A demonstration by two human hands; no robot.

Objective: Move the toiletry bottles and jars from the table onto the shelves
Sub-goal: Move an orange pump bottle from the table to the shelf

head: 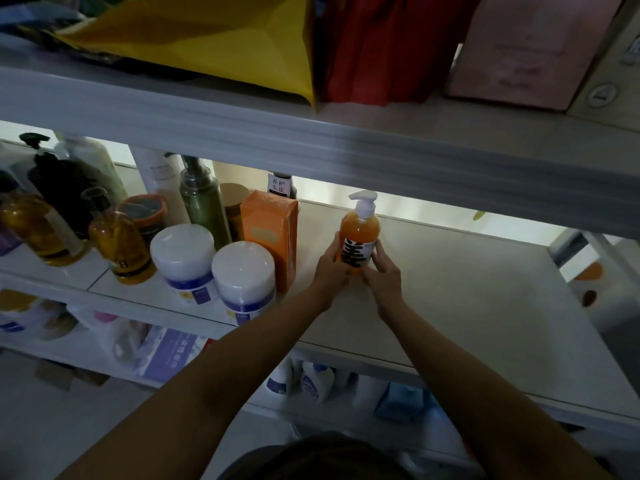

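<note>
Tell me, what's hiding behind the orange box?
A dark bottle with a white label pokes up behind the orange box. Its lower part is covered by the box; anything else back there is hidden.

My left hand [332, 268] and right hand [384, 271]: bare. Behind the grip, left forearm [242, 348] and right forearm [450, 355] are uncovered to the elbows. Farthest behind the grip: 1 dark rounded shape [318, 459], indistinct.
</note>
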